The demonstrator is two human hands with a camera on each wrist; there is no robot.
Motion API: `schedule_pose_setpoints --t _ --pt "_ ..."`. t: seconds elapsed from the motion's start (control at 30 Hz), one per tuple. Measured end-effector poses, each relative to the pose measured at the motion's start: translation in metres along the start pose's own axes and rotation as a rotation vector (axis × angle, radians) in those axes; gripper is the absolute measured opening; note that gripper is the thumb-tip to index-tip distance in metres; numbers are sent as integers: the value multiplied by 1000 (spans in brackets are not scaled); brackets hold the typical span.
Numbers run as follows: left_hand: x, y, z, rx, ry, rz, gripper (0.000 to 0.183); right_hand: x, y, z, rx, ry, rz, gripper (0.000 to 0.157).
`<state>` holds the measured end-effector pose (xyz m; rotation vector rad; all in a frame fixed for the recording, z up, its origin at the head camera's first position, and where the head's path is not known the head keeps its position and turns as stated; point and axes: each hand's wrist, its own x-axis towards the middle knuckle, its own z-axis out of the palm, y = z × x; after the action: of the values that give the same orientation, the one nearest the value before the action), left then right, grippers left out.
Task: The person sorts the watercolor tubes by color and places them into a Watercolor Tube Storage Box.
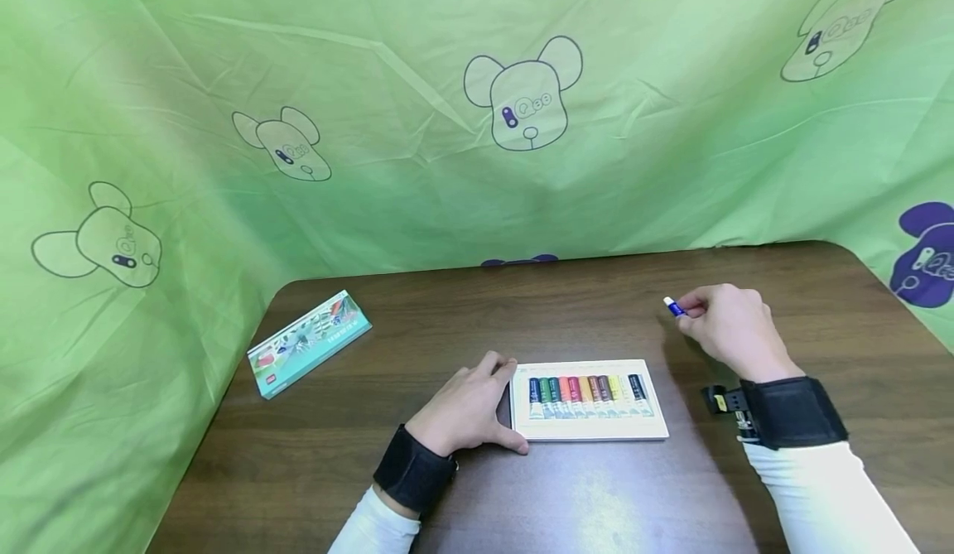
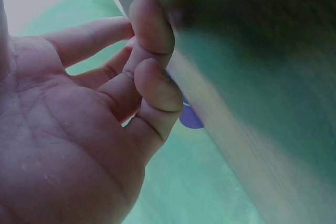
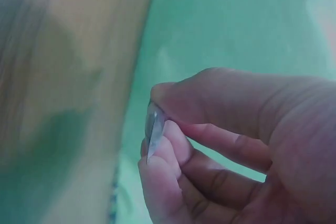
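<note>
A white tray (image 1: 589, 436) lies flat on the table, holding a row of several small paint tubes (image 1: 574, 397) in assorted colours. Along its left end, my left hand (image 1: 469, 409) grips the short side, thumb at the near corner and index finger at the far one. In the left wrist view, bent fingers (image 2: 152, 30) meet the pale edge of the tray. Out to the right, my right hand (image 1: 734, 330) pinches a paint tube (image 1: 674, 306) with a white cap and a blue band, held over the table. Its silvery crimped end (image 3: 154, 129) shows between thumb and fingertips in the right wrist view.
A teal printed cardboard box (image 1: 309, 345) lies slantwise at the left of the brown wooden table (image 1: 462, 314). Green cloth (image 1: 402, 123) with cartoon bear-like heads hangs behind the table's far edge and down its left side.
</note>
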<state>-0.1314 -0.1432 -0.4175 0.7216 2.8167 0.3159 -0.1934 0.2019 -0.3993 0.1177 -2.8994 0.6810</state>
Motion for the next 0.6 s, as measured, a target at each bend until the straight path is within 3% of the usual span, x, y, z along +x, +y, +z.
schedule_pose_setpoints --t 0.27,0.6 --pt "-1 -1 0 -11 7 -5 109 -20 -42 5 36 -36 -24 21" --pt "-1 0 0 -2 0 -4 109 -40 -95 37 99 -64 -93 18"
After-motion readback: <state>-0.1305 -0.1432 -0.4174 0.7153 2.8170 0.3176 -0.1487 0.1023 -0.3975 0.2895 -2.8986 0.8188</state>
